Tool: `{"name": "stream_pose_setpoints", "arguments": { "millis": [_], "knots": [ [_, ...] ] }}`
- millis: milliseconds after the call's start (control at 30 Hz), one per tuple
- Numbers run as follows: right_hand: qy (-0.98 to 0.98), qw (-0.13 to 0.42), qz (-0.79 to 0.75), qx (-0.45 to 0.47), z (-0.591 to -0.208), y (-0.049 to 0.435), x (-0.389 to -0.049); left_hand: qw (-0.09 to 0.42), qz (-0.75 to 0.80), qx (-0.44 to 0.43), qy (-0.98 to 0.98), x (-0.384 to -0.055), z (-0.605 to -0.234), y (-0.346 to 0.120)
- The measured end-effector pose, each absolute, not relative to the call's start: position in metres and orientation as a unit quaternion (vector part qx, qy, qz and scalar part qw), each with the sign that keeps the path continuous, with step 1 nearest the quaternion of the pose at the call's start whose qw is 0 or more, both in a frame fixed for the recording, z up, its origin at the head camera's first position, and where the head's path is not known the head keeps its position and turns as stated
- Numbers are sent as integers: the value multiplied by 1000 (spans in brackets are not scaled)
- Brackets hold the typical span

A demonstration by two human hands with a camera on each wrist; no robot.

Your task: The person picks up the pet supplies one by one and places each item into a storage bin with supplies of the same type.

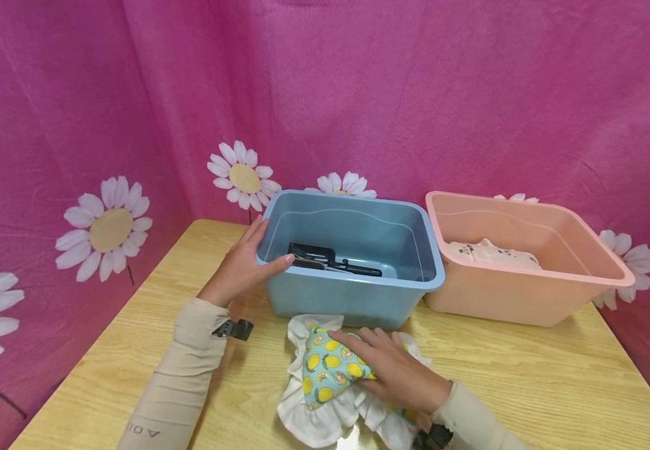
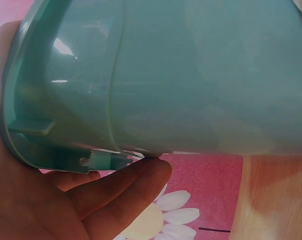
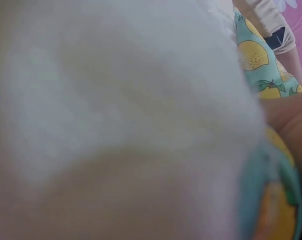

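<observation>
My left hand grips the left end of a blue plastic bin, with the thumb over the rim. In the left wrist view the fingers lie against the bin's outer wall, below the rim. In front of the bin, my right hand holds a teal lemon-print cloth item with white ruffles, bunched on the table. The right wrist view is mostly blurred white cloth, and the fingertips are partly hidden there. Black utensil-like things, one with a long handle, lie inside the blue bin.
A peach plastic bin stands right of the blue one, with a white dark-printed cloth inside. Both stand on a light wooden table. A pink curtain with white daisies hangs behind and at the sides.
</observation>
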State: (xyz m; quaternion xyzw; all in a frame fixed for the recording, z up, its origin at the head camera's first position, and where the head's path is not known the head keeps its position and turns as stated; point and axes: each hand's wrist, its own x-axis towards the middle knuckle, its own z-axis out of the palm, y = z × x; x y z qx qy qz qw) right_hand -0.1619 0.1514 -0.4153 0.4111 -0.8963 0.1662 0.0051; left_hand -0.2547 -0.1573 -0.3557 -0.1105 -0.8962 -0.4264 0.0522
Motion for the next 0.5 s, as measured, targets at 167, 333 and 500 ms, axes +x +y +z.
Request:
{"name": "stream_pose_setpoints", "arguments": {
  "millis": [167,333,500],
  "knots": [
    [-897,25,160,412,-412,156,-161,50,-426,-111,-897,-255,-356,-157],
    [-896,45,154,414,-406,161,-159,51,-422,-112,-898,-254,-356,-156],
    [-895,54,153,415,-397,166,-159,53,-420,-114,-899,-254,-356,-157]
  ]
}}
